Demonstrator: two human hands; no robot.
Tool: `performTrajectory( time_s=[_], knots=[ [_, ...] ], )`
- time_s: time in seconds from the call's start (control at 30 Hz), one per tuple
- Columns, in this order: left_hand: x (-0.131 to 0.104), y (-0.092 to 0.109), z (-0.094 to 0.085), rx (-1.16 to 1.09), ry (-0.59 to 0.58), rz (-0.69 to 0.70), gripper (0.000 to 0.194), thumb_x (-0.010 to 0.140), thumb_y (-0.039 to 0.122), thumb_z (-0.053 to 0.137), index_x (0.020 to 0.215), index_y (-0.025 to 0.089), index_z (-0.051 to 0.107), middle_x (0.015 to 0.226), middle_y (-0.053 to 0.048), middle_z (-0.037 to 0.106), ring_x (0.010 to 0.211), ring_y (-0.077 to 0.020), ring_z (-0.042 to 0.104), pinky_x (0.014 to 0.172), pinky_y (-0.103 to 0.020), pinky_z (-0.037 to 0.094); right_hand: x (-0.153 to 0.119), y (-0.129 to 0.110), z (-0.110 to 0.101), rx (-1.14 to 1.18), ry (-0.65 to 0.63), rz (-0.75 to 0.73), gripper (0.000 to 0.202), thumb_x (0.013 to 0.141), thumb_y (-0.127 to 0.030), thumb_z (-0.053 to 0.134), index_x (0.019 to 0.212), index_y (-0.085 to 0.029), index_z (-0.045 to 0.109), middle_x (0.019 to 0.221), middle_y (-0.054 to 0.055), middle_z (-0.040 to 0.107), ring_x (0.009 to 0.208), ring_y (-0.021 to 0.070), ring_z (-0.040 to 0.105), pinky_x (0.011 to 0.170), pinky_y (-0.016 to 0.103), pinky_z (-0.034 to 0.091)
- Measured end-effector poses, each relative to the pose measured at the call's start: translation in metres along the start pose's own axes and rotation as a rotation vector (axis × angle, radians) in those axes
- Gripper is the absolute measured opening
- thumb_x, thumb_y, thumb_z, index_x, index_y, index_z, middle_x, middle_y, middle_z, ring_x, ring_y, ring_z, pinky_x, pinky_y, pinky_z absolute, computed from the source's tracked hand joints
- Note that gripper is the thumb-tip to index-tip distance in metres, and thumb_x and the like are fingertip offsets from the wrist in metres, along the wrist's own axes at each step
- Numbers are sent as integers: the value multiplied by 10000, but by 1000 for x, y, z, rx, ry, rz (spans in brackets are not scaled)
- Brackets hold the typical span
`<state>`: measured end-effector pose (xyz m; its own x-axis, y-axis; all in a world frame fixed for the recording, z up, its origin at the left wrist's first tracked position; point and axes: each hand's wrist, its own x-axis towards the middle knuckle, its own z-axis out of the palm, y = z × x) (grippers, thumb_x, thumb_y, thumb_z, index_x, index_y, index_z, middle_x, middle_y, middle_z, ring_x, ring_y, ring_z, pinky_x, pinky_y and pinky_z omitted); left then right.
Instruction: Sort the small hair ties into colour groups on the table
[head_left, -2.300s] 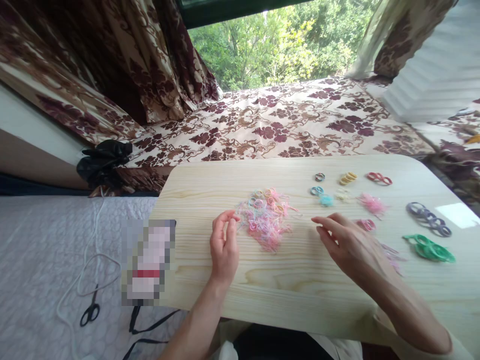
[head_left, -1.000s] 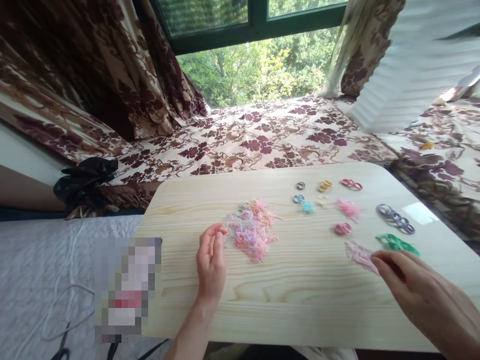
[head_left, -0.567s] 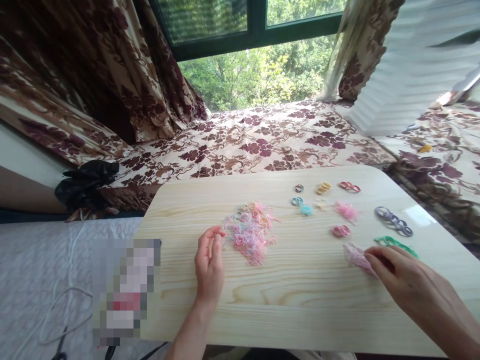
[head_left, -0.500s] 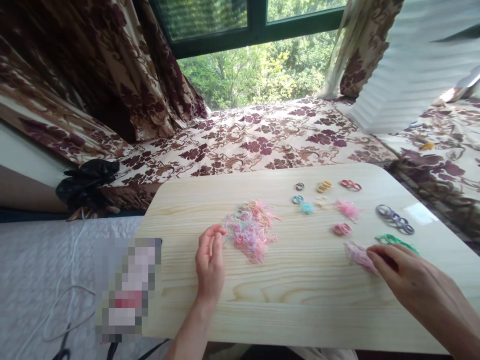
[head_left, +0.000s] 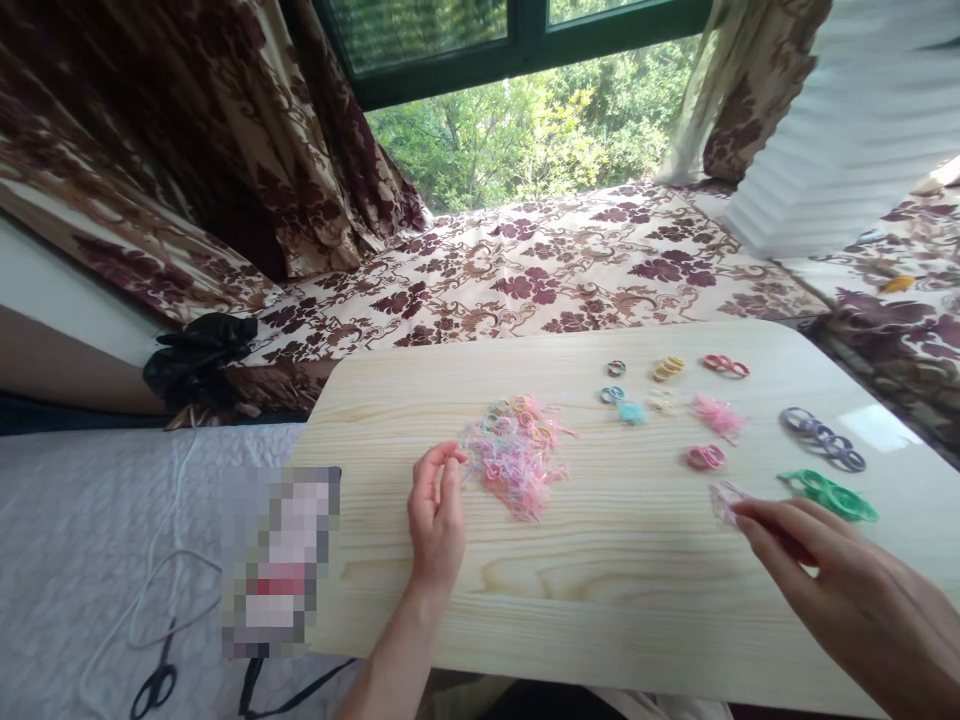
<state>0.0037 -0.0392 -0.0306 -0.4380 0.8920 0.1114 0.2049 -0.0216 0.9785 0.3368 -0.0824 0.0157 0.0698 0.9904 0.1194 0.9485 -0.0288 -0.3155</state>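
Small elastic hair bands lie sorted by colour and in a mixed heap on the table. My left hand [head_left: 439, 520] rests at the left edge of the mixed heap of bands [head_left: 521, 460], its fingers loosely curled, the thumb a little apart, nothing visible in it. At the right, my right hand [head_left: 840, 575] pinches with thumb and fingertips at a small bunch of pale lilac-pink bands [head_left: 724, 498]; the fingers partly hide it. Just beyond that hand are green hair ties [head_left: 832, 494] and, farther up, purple hair ties [head_left: 823, 438]. Pink ties [head_left: 706, 457] lie above the pale bunch.
Toward the table's far side sit red ties [head_left: 725, 365], yellow ties [head_left: 669, 368], blue ties [head_left: 612, 394], clear pink bands [head_left: 718, 416] and turquoise bands [head_left: 631, 412]. A pixelated item [head_left: 285, 565] overlaps the table's left edge. Scissors [head_left: 155, 688] and a white cable lie on the bed.
The view has shifted slightly, so the table things appear farther right. My right hand's fingertips cover more of the pale bunch, and more of the green ties shows. My left hand stays beside the heap.
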Motion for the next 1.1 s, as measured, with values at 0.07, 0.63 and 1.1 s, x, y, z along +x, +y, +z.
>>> performTrajectory(
  time_s=[0.07,0.63,1.1],
  knots=[
    [0,0,0,-4,-3,2,307,923,454,524,1045,200,646,969,-49,654,977,-187,619,946,-313,467,0,-17,12,28,10,-107,312,903,-507,468,933,-281,681,970,59,727,765,209,707,581,293,514],
    [-1,2,2,-35,-19,28,287,960,421,485,1075,199,625,984,-65,635,999,-195,602,972,-340,446,21,-110,57,187,-6,-521,307,973,-298,394,1031,-210,682,857,39,696,622,142,664,488,251,474],
    [-2,2,2,-52,-25,22,279,959,416,488,1076,204,626,987,-63,642,999,-196,602,960,-343,452,35,-117,67,243,-106,-411,272,950,-352,428,896,-233,667,862,32,690,693,151,667,582,266,483]
  ],
)
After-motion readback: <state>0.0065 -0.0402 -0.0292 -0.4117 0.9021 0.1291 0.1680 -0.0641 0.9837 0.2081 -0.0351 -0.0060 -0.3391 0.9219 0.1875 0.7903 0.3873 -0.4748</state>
